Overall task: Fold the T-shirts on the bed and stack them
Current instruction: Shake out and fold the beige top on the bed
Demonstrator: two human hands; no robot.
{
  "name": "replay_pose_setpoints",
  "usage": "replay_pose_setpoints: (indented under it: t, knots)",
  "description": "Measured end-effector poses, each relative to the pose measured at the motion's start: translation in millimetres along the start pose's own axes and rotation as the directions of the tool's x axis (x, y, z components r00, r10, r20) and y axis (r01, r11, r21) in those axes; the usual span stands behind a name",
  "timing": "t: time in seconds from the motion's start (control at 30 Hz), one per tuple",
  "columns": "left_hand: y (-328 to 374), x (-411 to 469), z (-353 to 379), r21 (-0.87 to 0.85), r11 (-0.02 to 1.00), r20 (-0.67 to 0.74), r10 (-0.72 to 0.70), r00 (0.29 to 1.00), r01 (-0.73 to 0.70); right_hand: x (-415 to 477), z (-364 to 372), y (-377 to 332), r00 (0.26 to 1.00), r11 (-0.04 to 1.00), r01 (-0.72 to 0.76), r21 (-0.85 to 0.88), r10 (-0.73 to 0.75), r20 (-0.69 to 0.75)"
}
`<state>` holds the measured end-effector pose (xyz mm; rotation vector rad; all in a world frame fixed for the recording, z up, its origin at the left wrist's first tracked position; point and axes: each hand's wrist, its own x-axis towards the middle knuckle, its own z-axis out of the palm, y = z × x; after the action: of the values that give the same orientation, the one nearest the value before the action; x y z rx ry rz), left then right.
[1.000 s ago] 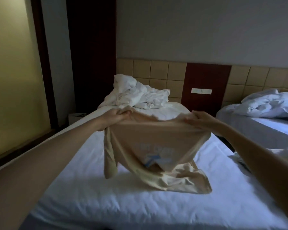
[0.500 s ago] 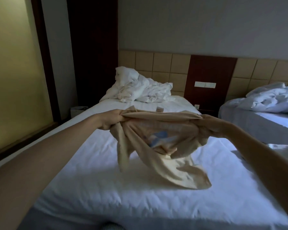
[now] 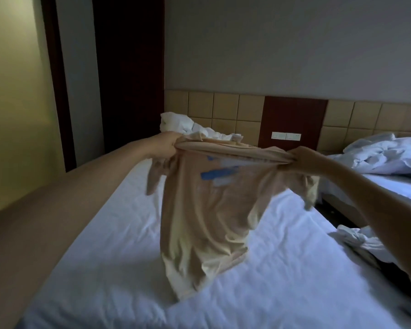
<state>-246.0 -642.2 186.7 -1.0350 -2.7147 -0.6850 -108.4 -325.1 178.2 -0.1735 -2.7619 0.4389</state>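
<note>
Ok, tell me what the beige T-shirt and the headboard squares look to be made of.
The beige T-shirt: thin, soft knit, probably cotton jersey, matte; it drapes limply in loose folds. The headboard squares: likely padded leatherette, smooth tan; seams between them look recessed, though wood cannot be excluded.

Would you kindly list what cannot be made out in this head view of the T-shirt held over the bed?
1. Print on the T-shirt: head view, blur and creases make it unreadable.
2. Fingertips of the left hand and right hand: buried in bunched cloth.
3. White pile at the right edge of the bed: half hidden by the right forearm; what it is cannot be told.
</note>
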Motion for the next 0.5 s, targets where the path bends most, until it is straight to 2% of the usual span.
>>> replay_pose_setpoints:
  t: [0.1, 0.2, 0.23, 0.3, 0.4, 0.47, 0.5]
  knots:
    - [-11, -7, 17, -0.067, 0.997, 0.136, 0.041, 0.990, -0.032, -22, 18, 4, 0.993, 0.944, -0.077, 0.320, 0.043, 0.112]
    - [-23, -21, 29, 0.056, 0.998, 0.315, 0.020, 0.949, -0.040, -36, 37, 16, 0.963, 0.908, -0.151, 0.392, 0.045, 0.267]
    - [-25, -26, 31, 0.149, 0.988, 0.371, -0.015, 0.928, -0.043, -37, 41, 20, 0.954, 0.930, -0.153, 0.335, 0.051, 0.295]
    - [-30, -33, 40, 0.276, 0.960, 0.429, -0.080, 0.900, -0.046, -39, 48, 22, 0.933, 0.991, -0.098, 0.087, 0.061, 0.355]
    - [-34, -39, 51, 0.293, 0.955, 0.404, -0.085, 0.911, -0.041, -39, 62, 13, 0.895, 0.974, 0.035, -0.223, 0.069, 0.441]
    - [-38, -42, 53, 0.200, 0.980, 0.385, -0.078, 0.920, -0.001, -40, 69, 9, 0.930, 0.970, 0.040, -0.241, 0.052, 0.363]
    - [-41, -44, 53, 0.110, 0.994, 0.377, -0.066, 0.924, 0.026, -40, 70, 11, 0.945, 0.990, -0.013, -0.142, 0.058, 0.321]
